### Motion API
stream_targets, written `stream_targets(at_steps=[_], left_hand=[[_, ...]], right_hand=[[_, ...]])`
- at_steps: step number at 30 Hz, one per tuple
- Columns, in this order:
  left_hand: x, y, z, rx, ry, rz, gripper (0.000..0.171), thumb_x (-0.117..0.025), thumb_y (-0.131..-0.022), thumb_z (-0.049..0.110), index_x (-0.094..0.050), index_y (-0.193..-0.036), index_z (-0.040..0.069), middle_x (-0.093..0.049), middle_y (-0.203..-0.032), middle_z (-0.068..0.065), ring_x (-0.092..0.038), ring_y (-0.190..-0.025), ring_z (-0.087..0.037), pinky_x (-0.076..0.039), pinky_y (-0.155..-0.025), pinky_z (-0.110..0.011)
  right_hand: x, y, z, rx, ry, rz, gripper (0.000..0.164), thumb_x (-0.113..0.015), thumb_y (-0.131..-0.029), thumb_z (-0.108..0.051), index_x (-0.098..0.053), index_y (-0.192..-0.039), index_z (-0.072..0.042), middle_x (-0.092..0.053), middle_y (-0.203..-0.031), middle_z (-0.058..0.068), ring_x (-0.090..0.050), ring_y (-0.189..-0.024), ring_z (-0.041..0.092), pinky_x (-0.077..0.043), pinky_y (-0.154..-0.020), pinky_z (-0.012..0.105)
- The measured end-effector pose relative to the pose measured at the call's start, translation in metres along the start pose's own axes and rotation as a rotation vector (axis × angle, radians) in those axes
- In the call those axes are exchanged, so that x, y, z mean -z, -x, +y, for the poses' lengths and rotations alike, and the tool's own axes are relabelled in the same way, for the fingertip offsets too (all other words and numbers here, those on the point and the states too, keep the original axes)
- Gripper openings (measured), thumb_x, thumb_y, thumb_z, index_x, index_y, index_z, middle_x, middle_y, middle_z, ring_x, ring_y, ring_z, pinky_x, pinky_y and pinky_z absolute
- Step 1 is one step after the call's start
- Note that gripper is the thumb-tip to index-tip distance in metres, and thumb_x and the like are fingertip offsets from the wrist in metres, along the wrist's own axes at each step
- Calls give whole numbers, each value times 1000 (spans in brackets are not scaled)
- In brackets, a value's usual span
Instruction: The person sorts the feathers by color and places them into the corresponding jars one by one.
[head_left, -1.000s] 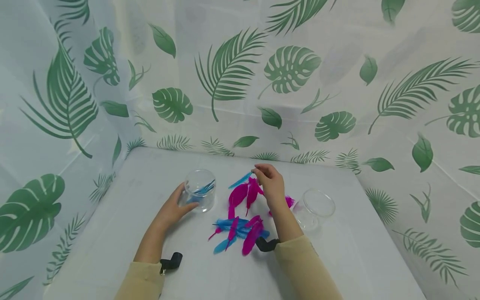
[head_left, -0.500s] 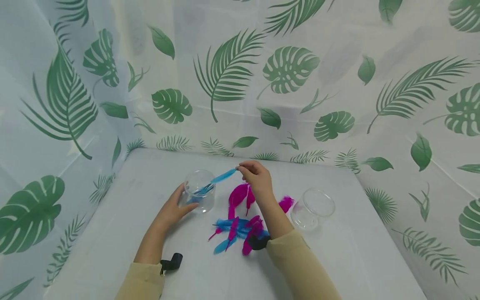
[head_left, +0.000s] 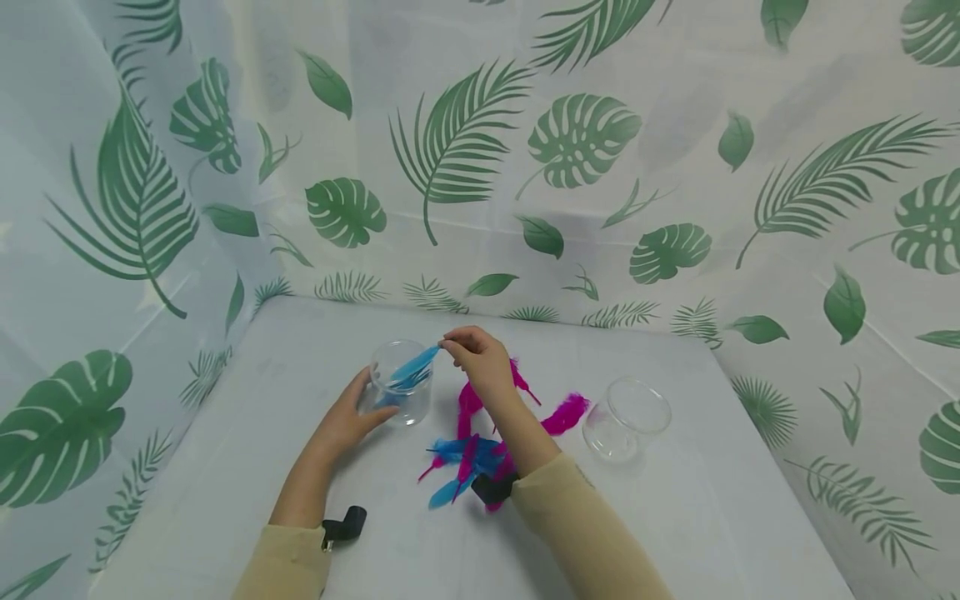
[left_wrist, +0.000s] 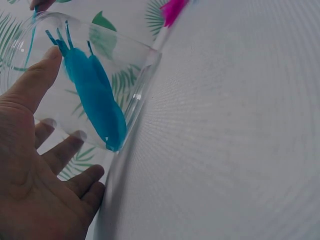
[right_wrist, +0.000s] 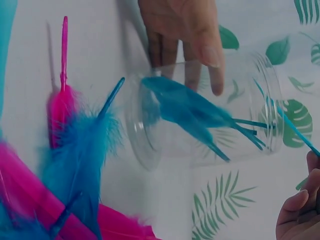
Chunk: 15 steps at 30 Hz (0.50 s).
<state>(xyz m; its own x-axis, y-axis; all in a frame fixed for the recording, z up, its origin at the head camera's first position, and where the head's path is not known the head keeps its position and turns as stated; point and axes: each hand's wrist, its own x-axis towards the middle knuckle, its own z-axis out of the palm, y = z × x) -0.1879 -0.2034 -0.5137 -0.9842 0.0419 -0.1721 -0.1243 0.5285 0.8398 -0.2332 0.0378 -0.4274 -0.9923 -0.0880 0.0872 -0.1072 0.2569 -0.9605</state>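
I see the blue feather [head_left: 415, 364] just left of the right hand [head_left: 480, 364] — its quill pinched between thumb and finger, its far end at the mouth of the clear jar [head_left: 415, 411]; whether the tip is inside, I can't tell. The left hand [head_left: 348, 422] grips that jar, thumb on the near side, with more blue feathers [right_wrist: 187, 107] within. Loose feathers [head_left: 469, 454], pink and blue, lie beneath the right wrist — and to its right stands another jar [head_left: 617, 437].
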Motion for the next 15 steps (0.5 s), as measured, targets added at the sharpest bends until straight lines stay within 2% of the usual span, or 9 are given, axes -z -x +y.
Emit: stream_targets(at_steps=[3,6,9,15], left_hand=[[0,0,1,9,-1,1,97,-73,-83,53,-16,-158,32,-19,-166,-8,-15,-152,-40,-18,-117,-66],[0,1,1,9,-1,-1,97,-73,-83,53,-16,-158,31,-19,-166,-9,-15,-152,-41,-18,-117,-66],[1,2,2,-2,6,-4,96,-74,-84,52,-17,-158,30,-20,-166,-9,-16,-152,-41,-18,-117,-66],[2,3,2,-17,4,-8,98,-72,-82,57,-16,-158,29,-19,-166,-11,-16,-151,-42,-19,-117,-67]], right_hand=[[-5,-1,2,0,8,-5,21,-70,-92,-34,-71,-108,-20,-74,-103,5,-62,-81,18,-56,-81,46],[-9,-1,3,-2,40,-9,18,-70,-92,-35,-71,-106,-23,-73,-102,4,-63,-82,18,-56,-77,38],[-15,0,5,-4,76,-16,14,-70,-91,-35,-71,-104,-27,-73,-98,-1,-64,-82,18,-54,-74,30],[-26,6,10,32,192,-99,11,-67,-94,-35,-70,-104,-32,-70,-97,-8,-62,-79,19,-53,-68,27]])
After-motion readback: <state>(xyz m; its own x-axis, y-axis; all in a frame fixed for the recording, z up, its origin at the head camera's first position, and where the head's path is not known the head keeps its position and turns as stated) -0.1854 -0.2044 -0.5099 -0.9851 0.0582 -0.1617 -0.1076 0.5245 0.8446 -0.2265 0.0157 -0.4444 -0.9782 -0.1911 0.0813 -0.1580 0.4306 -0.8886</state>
